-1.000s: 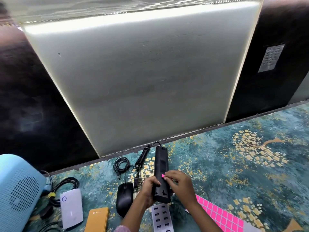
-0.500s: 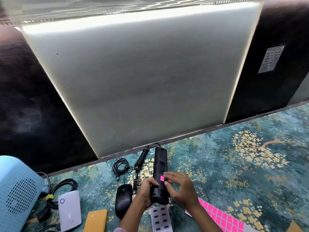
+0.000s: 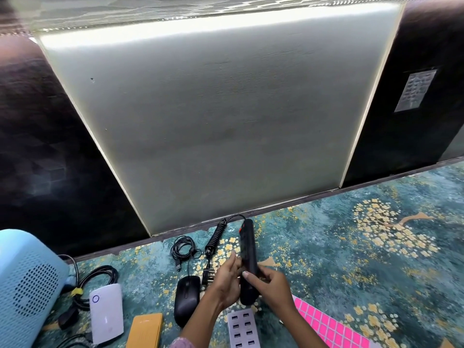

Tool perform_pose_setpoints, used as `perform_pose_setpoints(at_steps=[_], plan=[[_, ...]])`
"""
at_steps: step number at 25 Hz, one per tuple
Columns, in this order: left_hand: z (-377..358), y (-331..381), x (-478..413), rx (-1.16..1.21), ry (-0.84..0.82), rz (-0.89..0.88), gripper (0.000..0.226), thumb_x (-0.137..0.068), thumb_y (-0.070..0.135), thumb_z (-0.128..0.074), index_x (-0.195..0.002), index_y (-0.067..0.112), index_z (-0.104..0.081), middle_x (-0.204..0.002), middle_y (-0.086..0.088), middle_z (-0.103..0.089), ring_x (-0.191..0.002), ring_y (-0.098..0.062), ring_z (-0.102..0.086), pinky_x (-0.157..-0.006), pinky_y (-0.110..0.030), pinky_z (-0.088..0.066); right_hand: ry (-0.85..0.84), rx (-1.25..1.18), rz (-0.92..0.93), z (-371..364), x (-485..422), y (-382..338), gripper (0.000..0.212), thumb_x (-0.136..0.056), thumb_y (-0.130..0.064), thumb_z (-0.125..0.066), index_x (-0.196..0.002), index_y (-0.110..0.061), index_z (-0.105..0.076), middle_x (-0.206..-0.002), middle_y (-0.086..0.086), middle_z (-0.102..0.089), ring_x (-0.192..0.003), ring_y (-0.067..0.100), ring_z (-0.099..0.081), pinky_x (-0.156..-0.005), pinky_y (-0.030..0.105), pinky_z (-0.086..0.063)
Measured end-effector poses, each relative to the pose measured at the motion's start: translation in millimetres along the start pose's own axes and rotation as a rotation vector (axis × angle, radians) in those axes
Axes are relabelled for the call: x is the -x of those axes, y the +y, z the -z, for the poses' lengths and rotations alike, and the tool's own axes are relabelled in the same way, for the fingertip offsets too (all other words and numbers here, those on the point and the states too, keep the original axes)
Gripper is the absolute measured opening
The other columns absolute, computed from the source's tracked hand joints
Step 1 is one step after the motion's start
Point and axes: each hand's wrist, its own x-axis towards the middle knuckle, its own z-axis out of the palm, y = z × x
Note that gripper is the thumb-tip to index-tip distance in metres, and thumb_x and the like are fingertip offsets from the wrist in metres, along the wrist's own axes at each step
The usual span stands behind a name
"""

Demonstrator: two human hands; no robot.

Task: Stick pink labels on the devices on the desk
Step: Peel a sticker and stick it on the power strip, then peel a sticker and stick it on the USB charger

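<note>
A black power strip sits at about 6 o'clock in the view, low and centre. It is held between both hands and runs lengthwise from 6 towards 12. Its red switch is at the far end, and its near end is just above a white multi-port USB charger.

The left hand lies against the strip's 9 o'clock side with its fingers nearly straight and pointing away from the person; its thumb is hidden. The right hand grips the strip from the 3 o'clock side, fingers curled round it and the thumb laid across its face.

The sheet of pink labels lies flat on the teal floral desk mat, at 4 o'clock from the right hand.

From the strip's far end a coiled black cord runs back at 10 o'clock to a plug beside the left hand. A black mouse rests at 8 o'clock from the hands, its cable bundle beyond it. Further towards 9 o'clock lie an orange power bank, a white router, a looped black cable and a pale blue perforated appliance.
</note>
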Motion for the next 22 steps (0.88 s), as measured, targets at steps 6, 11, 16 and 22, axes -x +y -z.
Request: perform_pose_setpoints(at_steps=[6, 11, 16, 22], plan=[[2, 4, 6, -0.483, 0.164, -0.051, 0.041, -0.096, 0.031, -0.039, -0.129, 0.008, -0.049, -0.129, -0.011, -0.051, -0.104, -0.021, -0.046, -0.073, -0.028, -0.04, 0.006, 0.077, -0.32, 10, -26, 13, 0.026, -0.076, -0.004, -0.066, -0.102, -0.004, -0.067, -0.069, 0.004, -0.068, -0.061, 0.02, -0.059, -0.058, 0.027, -0.045], [13, 0, 2, -0.802, 0.266, -0.171, 0.012, -0.093, 0.014, -0.047, -0.101, 0.013, -0.056, -0.084, 0.002, -0.055, -0.065, -0.01, -0.045, -0.057, -0.023, -0.034, 0.136, 0.353, -0.131, 26, -21, 15, 0.028, -0.075, -0.016, -0.071, -0.102, -0.01, -0.068, -0.083, 0.01, -0.073, -0.079, 0.024, -0.065, -0.072, 0.032, -0.052], [7, -13, 9, -0.725, 0.285, -0.33, 0.007, -0.09, 0.008, -0.052, -0.09, 0.012, -0.057, -0.08, 0.004, -0.056, -0.078, -0.015, -0.052, -0.062, -0.017, -0.04, 0.173, 0.41, -0.081, 51, -3, 23, 0.03, -0.075, -0.013, -0.07, -0.104, -0.007, -0.067, -0.105, 0.015, -0.069, -0.091, 0.025, -0.063, -0.079, 0.027, -0.046], [-11, -38, 22, -0.707, 0.324, -0.485, 0.014, -0.089, 0.002, -0.049, -0.091, 0.013, -0.058, -0.088, 0.001, -0.059, -0.078, -0.012, -0.054, -0.057, -0.008, -0.043, 0.038, 0.894, -0.311, 85, 39, 42, 0.046, -0.065, -0.036, -0.076, -0.098, -0.027, -0.046, -0.116, 0.003, -0.05, -0.113, 0.027, -0.045, -0.092, 0.041, -0.042]])
